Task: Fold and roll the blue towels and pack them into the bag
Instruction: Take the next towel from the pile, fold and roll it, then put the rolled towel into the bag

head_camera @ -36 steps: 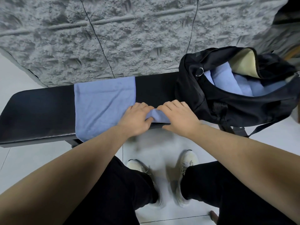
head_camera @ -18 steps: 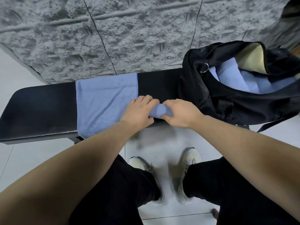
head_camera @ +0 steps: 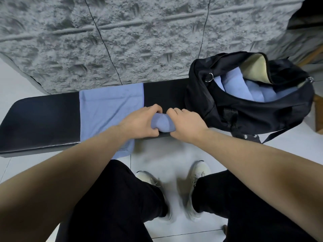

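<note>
While your fingers curl over it, most of the rolled end of the blue towel (head_camera: 111, 109) is hidden; only a short, rounded bulge of soft cloth shows between your hands at the middle of the frame. Your left hand (head_camera: 139, 122) grips the roll from the left side, fingers wrapped over its top, and your right hand (head_camera: 187, 125) grips it from the right in the same way. The roll's long axis runs left to right along the front edge of the worktop (head_camera: 40, 119), a long, narrow, black padded surface with a slight sheen. Left of your hands the towel's unrolled part lies flat across the worktop, reaching its far edge, and a corner hangs off the near edge beneath your left forearm; a small mark there is too faint to read.

At the right of the frame a black fabric duffel bag (head_camera: 244, 116) sits open on the worktop's end, with blue towel rolls (head_camera: 244, 89) packed side by side in it and a pale lining (head_camera: 255, 67) showing. A rough grey textured wall (head_camera: 139, 41) fills the top of the frame.
</note>
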{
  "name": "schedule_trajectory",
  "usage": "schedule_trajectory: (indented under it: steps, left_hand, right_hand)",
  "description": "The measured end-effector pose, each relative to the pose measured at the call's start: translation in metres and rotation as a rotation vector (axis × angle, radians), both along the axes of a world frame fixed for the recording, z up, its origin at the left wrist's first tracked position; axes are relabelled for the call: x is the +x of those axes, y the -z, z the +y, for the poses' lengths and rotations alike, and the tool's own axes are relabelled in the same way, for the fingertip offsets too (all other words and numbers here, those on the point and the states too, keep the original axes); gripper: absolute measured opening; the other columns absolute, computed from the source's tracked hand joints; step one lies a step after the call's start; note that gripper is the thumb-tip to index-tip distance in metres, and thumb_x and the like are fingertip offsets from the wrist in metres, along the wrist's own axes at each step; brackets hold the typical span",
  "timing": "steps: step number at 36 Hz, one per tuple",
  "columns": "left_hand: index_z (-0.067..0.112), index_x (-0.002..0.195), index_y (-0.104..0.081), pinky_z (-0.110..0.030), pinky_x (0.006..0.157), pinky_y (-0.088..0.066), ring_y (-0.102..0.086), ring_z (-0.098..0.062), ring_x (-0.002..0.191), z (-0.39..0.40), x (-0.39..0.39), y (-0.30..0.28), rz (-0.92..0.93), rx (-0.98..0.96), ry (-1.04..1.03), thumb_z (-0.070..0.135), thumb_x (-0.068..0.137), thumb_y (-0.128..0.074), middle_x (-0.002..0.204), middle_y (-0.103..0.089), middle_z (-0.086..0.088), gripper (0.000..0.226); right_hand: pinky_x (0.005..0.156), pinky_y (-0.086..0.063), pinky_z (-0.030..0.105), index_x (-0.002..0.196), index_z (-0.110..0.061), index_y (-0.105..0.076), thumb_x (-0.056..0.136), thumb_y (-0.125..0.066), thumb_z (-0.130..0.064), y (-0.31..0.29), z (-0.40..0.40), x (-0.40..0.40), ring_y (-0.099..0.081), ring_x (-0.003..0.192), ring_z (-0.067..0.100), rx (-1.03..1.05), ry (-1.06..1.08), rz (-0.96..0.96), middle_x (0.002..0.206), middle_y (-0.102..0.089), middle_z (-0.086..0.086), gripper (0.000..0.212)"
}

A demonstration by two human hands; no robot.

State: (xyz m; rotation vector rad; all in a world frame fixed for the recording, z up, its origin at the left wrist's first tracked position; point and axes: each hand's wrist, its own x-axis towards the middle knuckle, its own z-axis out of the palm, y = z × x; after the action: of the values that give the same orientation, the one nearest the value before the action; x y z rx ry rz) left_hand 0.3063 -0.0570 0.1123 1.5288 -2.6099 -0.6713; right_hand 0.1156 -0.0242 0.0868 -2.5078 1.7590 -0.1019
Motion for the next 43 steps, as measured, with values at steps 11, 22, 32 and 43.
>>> schedule_trajectory:
  steps: [11, 22, 32, 43]
  left_hand:
    - [0.028, 0.129, -0.053, -0.025, 0.093, -0.044, -0.050, -0.012, 0.115, 0.016, -0.023, -0.023, 0.536, -0.089, -0.304, 0.016, 0.081, -0.067, 0.132, -0.042, 0.004, 0.051]
    - [0.042, 0.129, -0.042, -0.049, 0.080, -0.059, -0.063, -0.024, 0.111, 0.046, -0.093, -0.060, 1.235, 0.497, -0.678, 0.025, 0.092, -0.066, 0.130, -0.055, -0.002, 0.047]
    - [0.061, 0.107, -0.053, -0.039, 0.078, -0.060, -0.064, -0.020, 0.110, 0.036, -0.144, -0.083, 1.110, 0.435, -0.507, 0.048, 0.083, -0.067, 0.136, -0.051, -0.004, 0.031]
    - [0.030, 0.138, -0.042, -0.030, 0.090, -0.051, -0.054, -0.015, 0.112, -0.006, -0.222, -0.096, 0.867, 0.270, -0.375, 0.031, 0.093, -0.063, 0.136, -0.041, 0.003, 0.049]
  right_hand:
    - [0.064, -0.055, 0.038, 0.113, -0.024, -0.037, 0.075, -0.064, -0.037, -0.063, 0.012, -0.021, -0.061, 0.070, 0.023, 0.347, 0.331, -0.390, 0.081, -0.063, 0.000, 0.048]
    - [0.072, -0.052, 0.038, 0.122, -0.029, -0.031, 0.073, -0.072, -0.044, -0.106, 0.037, -0.038, -0.059, 0.075, 0.020, 0.293, 0.370, -0.411, 0.090, -0.061, -0.003, 0.066]
    - [0.092, -0.044, 0.023, 0.144, -0.044, -0.026, 0.077, -0.073, -0.052, -0.150, 0.044, -0.099, -0.053, 0.115, 0.009, 0.532, 0.321, -0.743, 0.136, -0.046, -0.012, 0.082]
    - [0.098, -0.046, 0.031, 0.146, -0.039, -0.035, 0.083, -0.070, -0.030, -0.160, 0.016, -0.181, -0.051, 0.119, 0.016, 0.471, 0.482, -0.767, 0.141, -0.043, -0.006, 0.073]
